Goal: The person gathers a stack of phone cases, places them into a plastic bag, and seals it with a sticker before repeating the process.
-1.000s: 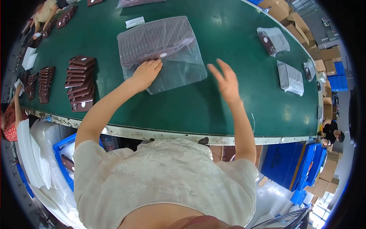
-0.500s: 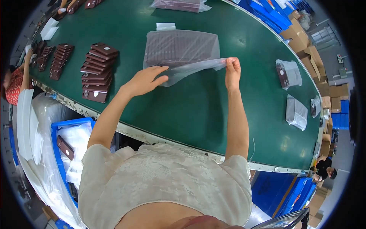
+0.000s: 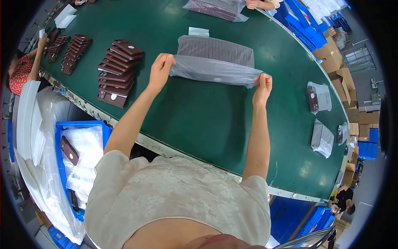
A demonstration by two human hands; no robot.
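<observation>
A translucent plastic bag [image 3: 215,70] lies on the green table with a row of dark brown phone cases [image 3: 215,50] showing through it. My left hand [image 3: 161,69] is closed on the left corner of the bag's near edge. At the right corner, my right hand [image 3: 263,86] pinches the same edge, so the film is stretched between both hands. A small white paper slip [image 3: 199,32] lies just beyond the bag. Left of my left hand stands a fanned stack of brown phone cases [image 3: 118,76].
More stacked cases [image 3: 76,54] sit farther left, near a person in red [image 3: 23,76]. Another bagged bundle [image 3: 215,9] lies at the back, by another person's hand [image 3: 253,4]. Smaller bagged bundles [image 3: 322,138] are at right. A blue bin [image 3: 62,166] stands below left.
My left hand has gone from spread fingers to gripping the bag's left corner. My right hand has moved slightly right and nearer. Another person's hand has appeared at the back.
</observation>
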